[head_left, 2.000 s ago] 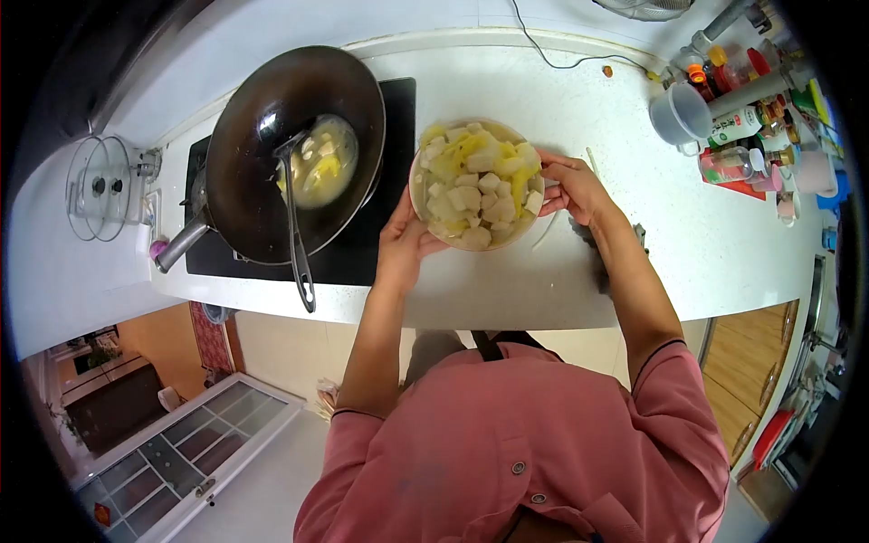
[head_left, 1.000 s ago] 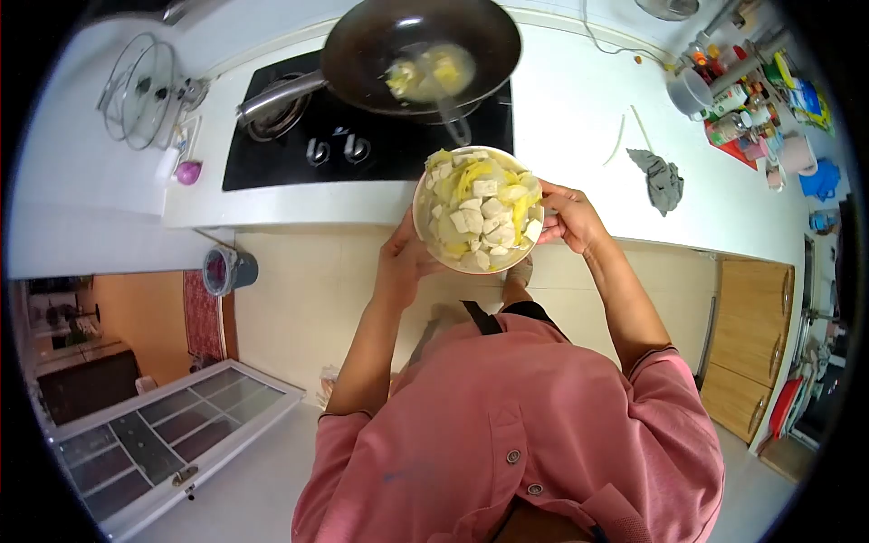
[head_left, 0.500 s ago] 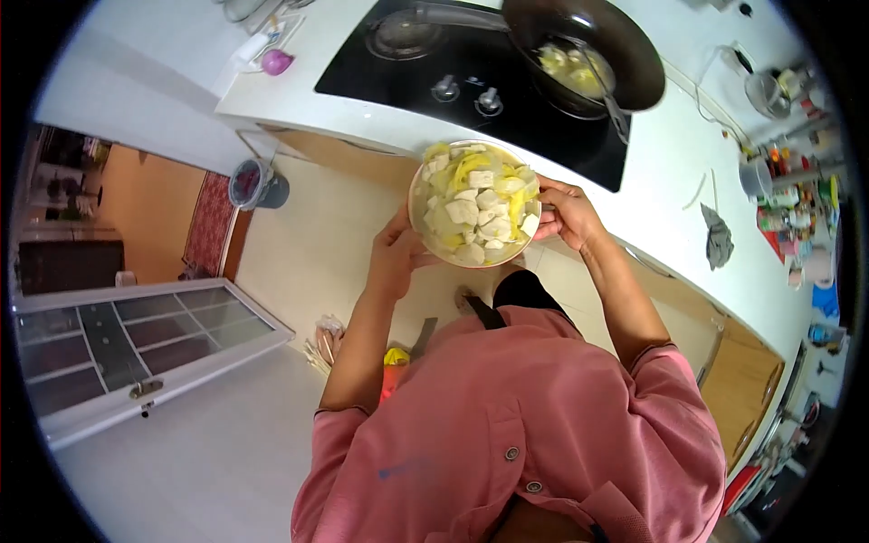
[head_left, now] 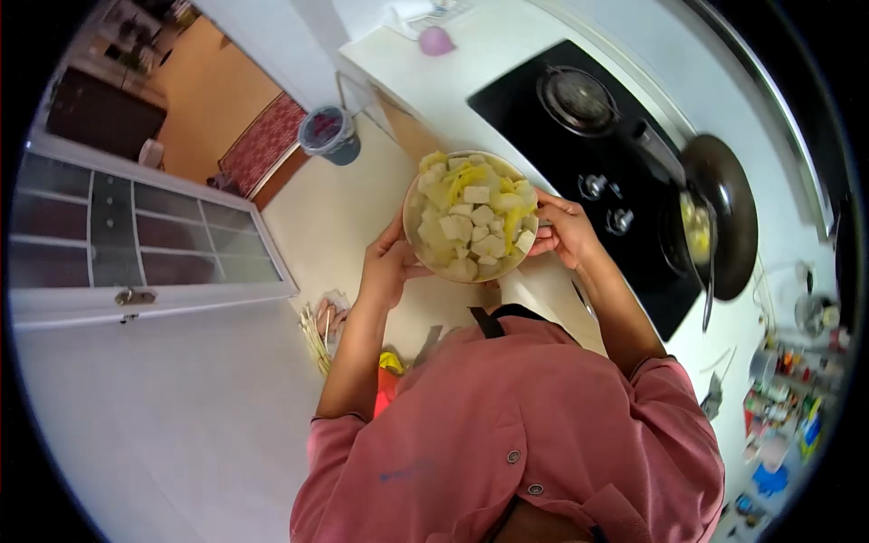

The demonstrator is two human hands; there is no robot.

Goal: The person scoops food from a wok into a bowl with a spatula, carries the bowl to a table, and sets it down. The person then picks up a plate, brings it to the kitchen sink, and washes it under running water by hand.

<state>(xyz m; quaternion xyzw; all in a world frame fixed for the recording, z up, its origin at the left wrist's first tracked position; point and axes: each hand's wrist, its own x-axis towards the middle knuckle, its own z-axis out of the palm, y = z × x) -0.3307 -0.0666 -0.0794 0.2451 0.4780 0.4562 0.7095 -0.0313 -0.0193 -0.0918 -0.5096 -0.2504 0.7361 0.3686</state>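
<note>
Between my two hands is a round bowl [head_left: 412,222], heaped with pale white cubes that look like tofu [head_left: 475,222] and yellow-green cabbage-like leaves [head_left: 462,176]. My left hand [head_left: 387,262] grips its left rim, thumb toward the top edge. On the opposite side, my right hand [head_left: 563,231] is closed on the rim, with fingers curling beneath. The bowl is held in front of my body over the floor, close to the counter edge. Its underside is hidden.
A dark wok [head_left: 738,213] with some food and a metal spatula [head_left: 710,271] sits on the black gas stove [head_left: 579,181]. A purple onion [head_left: 435,41] lies on the counter [head_left: 389,59]. A bin [head_left: 330,136] stands by the doorway; a glass-paned door [head_left: 145,226] is at left.
My view and body have turned leftward, so the stove and wok now appear farther right and the doorway nearer. The bowl stays in both hands.
</note>
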